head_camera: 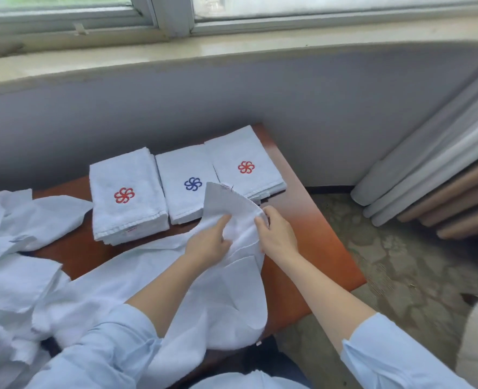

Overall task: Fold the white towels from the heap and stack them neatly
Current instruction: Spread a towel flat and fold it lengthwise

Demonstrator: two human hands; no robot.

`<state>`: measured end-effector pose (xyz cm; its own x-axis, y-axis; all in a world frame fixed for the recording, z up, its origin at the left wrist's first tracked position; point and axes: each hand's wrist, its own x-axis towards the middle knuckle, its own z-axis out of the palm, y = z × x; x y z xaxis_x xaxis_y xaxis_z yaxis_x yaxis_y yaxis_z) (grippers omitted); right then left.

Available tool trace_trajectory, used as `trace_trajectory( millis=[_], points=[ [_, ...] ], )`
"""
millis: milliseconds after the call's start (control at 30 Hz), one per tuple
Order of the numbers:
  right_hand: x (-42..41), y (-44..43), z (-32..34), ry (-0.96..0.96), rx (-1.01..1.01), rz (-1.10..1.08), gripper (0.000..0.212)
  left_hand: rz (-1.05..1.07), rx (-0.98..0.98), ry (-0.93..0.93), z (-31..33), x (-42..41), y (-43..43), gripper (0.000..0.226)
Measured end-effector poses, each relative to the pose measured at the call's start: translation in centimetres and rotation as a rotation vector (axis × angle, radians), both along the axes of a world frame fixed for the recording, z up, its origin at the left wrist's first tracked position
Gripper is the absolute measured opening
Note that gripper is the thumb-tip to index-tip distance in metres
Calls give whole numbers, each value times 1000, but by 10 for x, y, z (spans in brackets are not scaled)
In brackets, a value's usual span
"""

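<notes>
Left hand: the left hand (208,242) has its fingers curled into a loose white towel (232,293), gripping the cloth near its raised end.
Right hand: the right hand (277,234) pinches the same towel's edge just beside the left, thumb over the fold.
Towel: it is lifted at the far end and trails toward the person across the reddish-brown table (313,237).
Heap: unfolded white towels (13,276) are piled at the table's left.
Stacks: three folded piles sit in a row by the wall, bearing a red emblem (124,195), a blue emblem (193,183) and a second red emblem (246,167).
Clothing: pale blue sleeves (395,357).
</notes>
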<state>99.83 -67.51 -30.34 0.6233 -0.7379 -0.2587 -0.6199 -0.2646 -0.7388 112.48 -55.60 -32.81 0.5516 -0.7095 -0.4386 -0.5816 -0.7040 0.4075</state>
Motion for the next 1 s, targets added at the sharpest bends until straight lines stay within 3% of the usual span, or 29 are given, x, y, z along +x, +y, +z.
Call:
trace_trajectory(
  millis=[167,433,533,700,1000],
  points=[
    [-38,-55,1,-17,36,-169,20,-64,-103,57,-4,-37,-55,60],
    [-73,-98,-22,83,18,-276,13,-189,-53,184,-22,-70,-69,54],
    [-73,-90,-27,61,16,-158,29,-182,-43,180,-26,-75,-62,49],
    [-59,-60,-32,66,35,94,23,21,-127,181,-24,-67,-32,40],
    [0,28,-44,105,12,468,32,435,-236,40,-17,-40,89,30]
  ],
)
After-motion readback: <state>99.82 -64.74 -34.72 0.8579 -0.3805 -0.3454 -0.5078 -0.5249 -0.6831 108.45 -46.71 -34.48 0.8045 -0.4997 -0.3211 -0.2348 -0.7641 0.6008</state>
